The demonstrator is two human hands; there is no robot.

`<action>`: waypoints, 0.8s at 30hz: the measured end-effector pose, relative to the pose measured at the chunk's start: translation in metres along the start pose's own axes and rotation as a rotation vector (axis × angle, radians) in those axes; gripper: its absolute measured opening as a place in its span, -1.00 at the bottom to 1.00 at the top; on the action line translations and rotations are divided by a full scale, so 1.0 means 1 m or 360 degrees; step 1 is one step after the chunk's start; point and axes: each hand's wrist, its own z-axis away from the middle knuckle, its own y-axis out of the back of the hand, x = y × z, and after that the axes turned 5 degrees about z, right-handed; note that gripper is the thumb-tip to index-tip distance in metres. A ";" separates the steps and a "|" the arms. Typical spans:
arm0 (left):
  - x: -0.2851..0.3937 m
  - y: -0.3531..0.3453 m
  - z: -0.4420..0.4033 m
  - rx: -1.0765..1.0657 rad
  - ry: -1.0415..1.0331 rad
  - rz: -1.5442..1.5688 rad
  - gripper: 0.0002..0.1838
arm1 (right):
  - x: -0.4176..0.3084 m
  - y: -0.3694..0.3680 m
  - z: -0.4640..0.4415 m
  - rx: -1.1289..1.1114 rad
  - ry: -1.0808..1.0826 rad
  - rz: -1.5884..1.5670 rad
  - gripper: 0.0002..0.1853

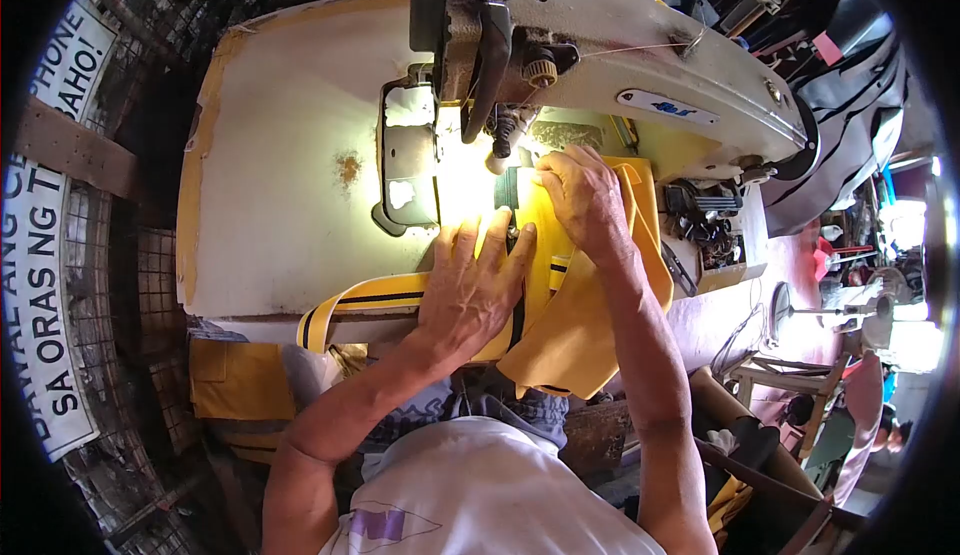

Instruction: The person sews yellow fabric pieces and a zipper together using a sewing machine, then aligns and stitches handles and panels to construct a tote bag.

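A sewing machine [600,65] stands over the table, its lamp glaring at the needle area. Yellow fabric [570,345] lies beneath the needle area and hangs over the table's front edge. My left hand [465,280] rests flat with its fingers spread on the fabric, just in front of the needle area. My right hand [588,200] is closed, its fingertips pinching the fabric to the right of the needle. Between the hands is a dark green strip [506,190]. A yellow strap with a dark stripe [375,295] curves out left of my left hand.
The pale sewing table [280,165] has a worn edge on the left. To the right is a tray of small dark parts [715,235]. More yellow fabric [240,380] hangs below the table's left front. A fan [860,310] stands farther right; wire mesh and a sign [50,305] are at left.
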 end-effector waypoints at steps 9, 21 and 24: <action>-0.004 0.003 0.002 -0.0072 -0.0010 0.0007 -0.43 | -0.006 0.004 -0.006 -0.0034 0.0173 0.0247 -0.82; -0.004 0.001 0.002 -0.0037 0.0029 0.0114 -0.45 | -0.006 -0.001 -0.011 -0.0160 0.0132 0.0400 -0.76; -0.004 0.001 0.001 -0.0031 0.0027 0.0127 -0.45 | -0.007 0.001 -0.011 -0.0147 0.0125 0.0397 -0.76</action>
